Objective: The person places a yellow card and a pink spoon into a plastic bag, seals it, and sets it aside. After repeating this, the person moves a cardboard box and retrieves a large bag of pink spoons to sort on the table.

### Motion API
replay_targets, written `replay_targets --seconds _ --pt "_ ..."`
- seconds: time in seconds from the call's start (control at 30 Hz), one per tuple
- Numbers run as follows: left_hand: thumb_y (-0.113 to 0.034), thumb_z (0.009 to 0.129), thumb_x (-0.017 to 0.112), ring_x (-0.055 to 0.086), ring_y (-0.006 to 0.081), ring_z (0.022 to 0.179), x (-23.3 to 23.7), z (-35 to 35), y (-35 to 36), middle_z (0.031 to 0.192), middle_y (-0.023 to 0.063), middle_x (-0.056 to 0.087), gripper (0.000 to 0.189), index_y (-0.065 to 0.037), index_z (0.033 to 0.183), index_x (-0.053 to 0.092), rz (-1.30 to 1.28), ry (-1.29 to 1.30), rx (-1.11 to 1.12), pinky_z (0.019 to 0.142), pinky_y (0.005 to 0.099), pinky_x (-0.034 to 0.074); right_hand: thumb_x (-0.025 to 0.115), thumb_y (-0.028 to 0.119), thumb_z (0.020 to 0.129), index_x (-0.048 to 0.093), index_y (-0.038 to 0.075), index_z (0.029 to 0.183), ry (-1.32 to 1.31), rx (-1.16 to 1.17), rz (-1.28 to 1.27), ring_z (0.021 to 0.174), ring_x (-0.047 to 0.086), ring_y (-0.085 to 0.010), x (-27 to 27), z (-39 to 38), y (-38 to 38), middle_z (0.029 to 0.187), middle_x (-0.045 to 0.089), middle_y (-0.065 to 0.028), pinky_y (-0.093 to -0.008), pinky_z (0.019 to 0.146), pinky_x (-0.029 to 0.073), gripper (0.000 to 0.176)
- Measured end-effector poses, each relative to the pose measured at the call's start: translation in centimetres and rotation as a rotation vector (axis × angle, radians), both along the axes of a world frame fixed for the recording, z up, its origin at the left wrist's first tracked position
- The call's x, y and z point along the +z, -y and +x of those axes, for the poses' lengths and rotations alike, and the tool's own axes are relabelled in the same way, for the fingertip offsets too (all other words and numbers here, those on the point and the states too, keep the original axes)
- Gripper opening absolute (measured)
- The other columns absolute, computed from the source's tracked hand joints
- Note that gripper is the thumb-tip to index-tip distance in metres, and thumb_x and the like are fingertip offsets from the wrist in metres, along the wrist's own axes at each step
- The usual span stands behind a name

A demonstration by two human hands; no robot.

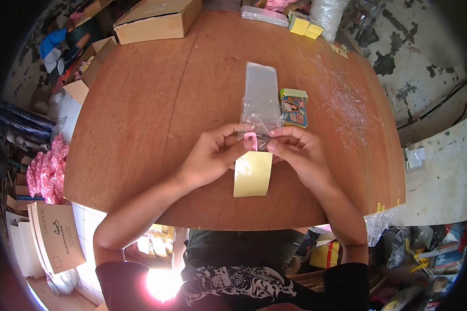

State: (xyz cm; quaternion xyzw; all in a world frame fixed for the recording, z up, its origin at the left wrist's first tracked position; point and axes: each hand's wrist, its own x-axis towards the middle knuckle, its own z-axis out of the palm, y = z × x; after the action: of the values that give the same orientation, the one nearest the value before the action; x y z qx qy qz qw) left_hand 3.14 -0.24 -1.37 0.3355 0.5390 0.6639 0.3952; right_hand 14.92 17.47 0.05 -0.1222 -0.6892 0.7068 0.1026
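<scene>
My left hand (218, 153) and my right hand (301, 155) meet over the front middle of the wooden table. Between them is a small clear plastic bag (262, 139) with a pink item (251, 139) inside, pinched by the fingertips of both hands. A yellow card (252, 173) hangs below the fingers toward the table's front edge. Just beyond the hands lies a stack of clear plastic sleeves (260, 88). To its right sits a stack of printed cards (294, 108), near my right hand.
The brown table (129, 129) bears a cardboard box (155, 20) at the back left, yellow card stacks (305, 26) at the back right and plastic strips (347, 106) on the right. Another person (54, 49) is at the far left. Pink bundles (49, 168) stand left of the table.
</scene>
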Motion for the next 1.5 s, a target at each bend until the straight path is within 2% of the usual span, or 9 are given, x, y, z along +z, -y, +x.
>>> replay_targets --seconds 0.27,0.47,0.67,0.87,0.93,1.03,1.17,1.27,1.5 --pt "-0.017 0.096 0.056 0.064 0.0099 0.089 -0.5 0.0 -0.2 0.101 0.0076 0.068 0.035 0.0 0.126 0.049 -0.027 -0.044 0.102 0.072 0.0263 0.055 0.068 0.013 0.088 0.061 -0.003 0.104 0.095 -0.088 0.056 0.07 0.062 -0.0106 0.9 0.2 -0.1 0.088 0.066 -0.0074 -0.024 0.061 0.052 0.024" --pt "-0.016 0.096 0.056 0.064 0.0115 0.091 -0.3 -0.8 -0.2 0.102 0.0063 0.067 0.032 -0.001 0.124 0.049 0.047 0.042 0.243 0.074 0.0273 0.056 0.067 0.014 0.089 0.061 -0.002 0.108 0.217 0.173 0.018 0.078 0.063 -0.0108 0.5 0.1 -0.1 0.09 0.066 -0.0055 -0.025 0.066 0.052 0.026" --pt "-0.018 0.094 0.06 0.064 0.0094 0.089 -0.3 -1.1 0.0 0.098 0.0027 0.067 0.031 -0.006 0.121 0.052 0.002 0.069 0.333 0.071 0.0244 0.055 0.068 0.012 0.088 0.063 -0.003 0.101 0.215 0.238 0.117 0.073 0.06 -0.0089 -0.2 0.1 0.0 0.084 0.065 -0.0045 -0.0232 0.064 0.05 0.02" --pt "-0.022 0.093 0.063 0.064 0.008 0.08 -0.4 -1.5 0.2 0.091 0.0041 0.068 0.022 -0.003 0.103 0.062 -0.069 0.02 0.269 0.066 0.0237 0.054 0.068 0.01 0.087 0.064 -0.002 0.094 0.194 0.252 0.074 0.069 0.06 -0.0089 -0.4 0.2 0.1 0.082 0.066 -0.0049 -0.0227 0.063 0.049 0.014" --pt "-0.023 0.092 0.064 0.064 0.0078 0.076 -0.5 -1.3 0.1 0.087 0.003 0.068 0.019 -0.004 0.095 0.064 0.03 0.137 0.348 0.065 0.0241 0.054 0.068 0.01 0.087 0.064 -0.002 0.093 0.2 0.226 0.048 0.069 0.06 -0.0089 -0.5 0.2 0.2 0.082 0.066 -0.0052 -0.0227 0.063 0.049 0.014" --pt "-0.023 0.092 0.064 0.064 0.0081 0.076 -0.8 -1.4 0.0 0.085 0.0032 0.067 0.018 -0.005 0.093 0.063 0.042 0.145 0.362 0.065 0.0245 0.054 0.069 0.01 0.087 0.064 -0.002 0.093 0.171 0.158 -0.022 0.068 0.06 -0.009 -0.6 0.1 0.1 0.081 0.066 -0.0054 -0.0229 0.063 0.05 0.014" --pt "-0.023 0.093 0.063 0.064 0.0081 0.078 -0.2 -1.2 0.1 0.086 0.0036 0.068 0.02 -0.004 0.096 0.064 0.018 0.165 0.301 0.065 0.0246 0.054 0.067 0.014 0.089 0.063 -0.002 0.099 0.157 0.163 -0.016 0.074 0.061 -0.0104 -0.4 0.2 -0.3 0.087 0.066 -0.0062 -0.0254 0.066 0.051 0.019" --pt "-0.022 0.092 0.064 0.064 0.0077 0.081 -1.0 -0.9 -0.1 0.095 0.0028 0.068 0.026 -0.003 0.11 0.063 -0.032 0.068 0.069 0.064 0.024 0.055 0.065 0.016 0.09 0.063 -0.002 0.103 0.107 0.109 -0.116 0.079 0.062 -0.0113 -0.2 0.0 -0.2 0.09 0.066 -0.0062 -0.0276 0.068 0.052 0.022" --pt "-0.024 0.095 0.058 0.066 0.0103 0.081 -0.4 -0.4 -0.2 0.094 0.0052 0.068 0.027 -0.002 0.11 0.063 -0.088 0.061 0.061 0.067 0.0248 0.056 0.066 0.009 0.089 0.063 -0.003 0.099 -0.026 0.045 -0.061 0.074 0.063 -0.0116 -0.8 -0.1 -0.5 0.087 0.066 -0.0062 -0.0262 0.064 0.052 0.016"
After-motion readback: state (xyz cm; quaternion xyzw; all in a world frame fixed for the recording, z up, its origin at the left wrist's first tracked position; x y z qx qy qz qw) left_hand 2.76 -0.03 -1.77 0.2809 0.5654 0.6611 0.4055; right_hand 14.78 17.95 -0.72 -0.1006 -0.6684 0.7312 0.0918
